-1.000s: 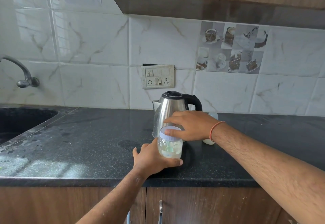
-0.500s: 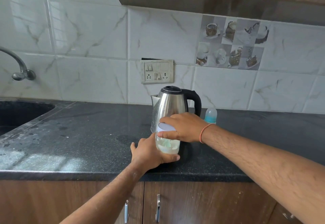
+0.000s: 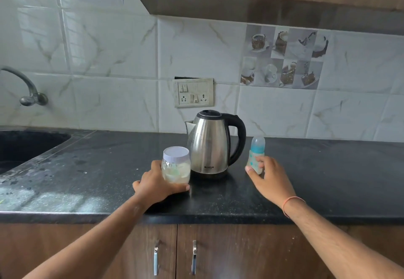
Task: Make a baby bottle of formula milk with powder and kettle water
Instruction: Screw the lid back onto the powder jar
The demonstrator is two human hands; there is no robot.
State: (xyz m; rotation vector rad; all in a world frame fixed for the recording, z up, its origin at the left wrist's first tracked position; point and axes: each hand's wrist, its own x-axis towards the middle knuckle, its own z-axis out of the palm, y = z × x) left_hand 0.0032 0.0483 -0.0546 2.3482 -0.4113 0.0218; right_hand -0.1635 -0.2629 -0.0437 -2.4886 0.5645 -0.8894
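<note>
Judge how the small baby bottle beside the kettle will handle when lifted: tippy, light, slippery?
The baby bottle looks narrow and tall with a domed cap, so it probably tips easily if nudged. It looks like small translucent plastic, so it is likely light. The right hand curls around its lower half; the smooth wall may be slightly slippery.

- A steel electric kettle with black lid and handle (image 3: pixel 209 145) stands upright on the black speckled stone counter (image 3: pixel 328 176).
- The left hand (image 3: pixel 156 183) wraps around a clear plastic jar with a pale lavender lid (image 3: pixel 176 165), just left of the kettle; pale powder fills its lower part.
- The right hand (image 3: pixel 270 178) grips a small clear baby bottle with a blue collar and frosted cap (image 3: pixel 256 154), just right of the kettle.
- A dark sink (image 3: pixel 26 147) sits far left under a metal tap (image 3: pixel 26 90).
</note>
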